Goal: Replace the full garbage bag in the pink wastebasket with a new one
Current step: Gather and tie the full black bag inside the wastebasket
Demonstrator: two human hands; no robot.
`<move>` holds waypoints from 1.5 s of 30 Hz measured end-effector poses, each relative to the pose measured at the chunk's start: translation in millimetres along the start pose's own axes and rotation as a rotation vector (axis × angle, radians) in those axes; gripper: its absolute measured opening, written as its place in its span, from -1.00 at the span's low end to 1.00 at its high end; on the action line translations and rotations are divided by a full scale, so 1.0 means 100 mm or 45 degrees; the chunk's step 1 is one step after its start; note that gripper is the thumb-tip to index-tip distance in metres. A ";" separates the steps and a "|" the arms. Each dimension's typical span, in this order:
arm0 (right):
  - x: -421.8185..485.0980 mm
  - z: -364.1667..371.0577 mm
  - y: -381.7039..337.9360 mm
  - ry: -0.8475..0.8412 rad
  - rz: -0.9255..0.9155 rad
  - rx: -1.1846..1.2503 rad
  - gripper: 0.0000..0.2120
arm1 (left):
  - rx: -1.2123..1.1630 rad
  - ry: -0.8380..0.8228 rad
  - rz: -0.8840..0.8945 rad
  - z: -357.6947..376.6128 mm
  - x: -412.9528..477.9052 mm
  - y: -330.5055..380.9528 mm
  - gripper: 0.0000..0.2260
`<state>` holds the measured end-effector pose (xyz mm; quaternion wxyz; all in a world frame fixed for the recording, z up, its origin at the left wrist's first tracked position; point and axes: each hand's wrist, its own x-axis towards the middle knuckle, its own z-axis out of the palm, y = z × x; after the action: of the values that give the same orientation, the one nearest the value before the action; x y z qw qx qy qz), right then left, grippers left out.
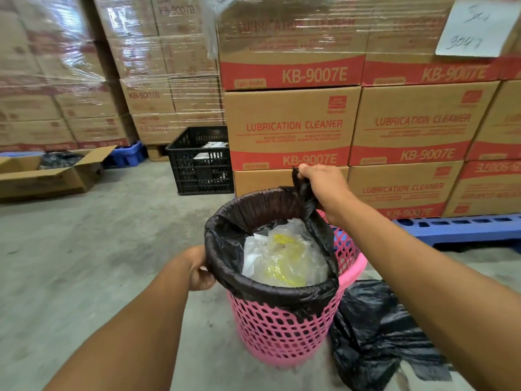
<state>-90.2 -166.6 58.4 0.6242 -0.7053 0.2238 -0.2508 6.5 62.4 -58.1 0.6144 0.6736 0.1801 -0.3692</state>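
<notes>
A pink mesh wastebasket (279, 331) stands on the concrete floor, lined with a black garbage bag (253, 210) folded over its rim. Clear and yellow plastic waste (284, 258) fills the bag. My right hand (321, 184) pinches the bag's far right edge and holds it lifted above the rim, so the pink rim shows bare on that side. My left hand (200, 269) grips the bag's folded edge at the basket's left rim. A second black garbage bag (375, 334) lies crumpled on the floor right of the basket.
Stacked cartons (293, 128) marked "LUBRICATION CLEANER" stand just behind the basket on a blue pallet (456, 227). A black plastic crate (201, 162) sits at the back, left of the cartons. An open cardboard box (50, 173) lies on the floor at far left.
</notes>
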 end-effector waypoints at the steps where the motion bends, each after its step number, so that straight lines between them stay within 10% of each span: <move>1: 0.01 0.01 0.01 0.013 0.028 0.020 -0.72 | -0.013 0.055 0.057 -0.02 0.07 0.03 -0.85; 7: 0.01 0.01 0.06 0.042 0.094 0.047 -0.82 | 0.082 0.787 0.616 0.06 -0.23 0.48 -0.79; 20: -0.02 -0.21 -0.49 0.164 0.096 0.258 -0.76 | 0.465 0.230 1.666 0.67 -1.65 1.28 -0.88; 27: -0.02 -0.49 -0.50 0.061 0.080 0.266 -0.84 | -0.232 -0.404 1.362 0.70 -1.36 1.18 -0.82; 32: 0.06 -0.37 -0.38 -0.024 -0.015 0.052 -0.75 | -0.078 -0.388 1.535 0.78 -1.13 1.08 -0.65; 39: 0.19 -0.23 -0.35 0.195 -0.091 -0.010 -0.70 | 0.344 -0.639 1.135 0.86 -0.91 0.89 -0.81; 43: 0.06 -0.15 -0.40 -0.176 -0.261 -0.144 -0.86 | 0.590 -0.728 0.918 1.00 -0.82 0.68 -0.31; 45: -0.02 -0.11 -0.45 -0.409 -0.356 -0.319 -0.86 | 0.625 -0.738 0.908 1.10 -0.76 0.60 -0.50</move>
<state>-98.5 -168.8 104.2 0.5187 -0.8320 0.0513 -0.1898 -32.5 -38.1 41.2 0.5505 0.6875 -0.3300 -0.3397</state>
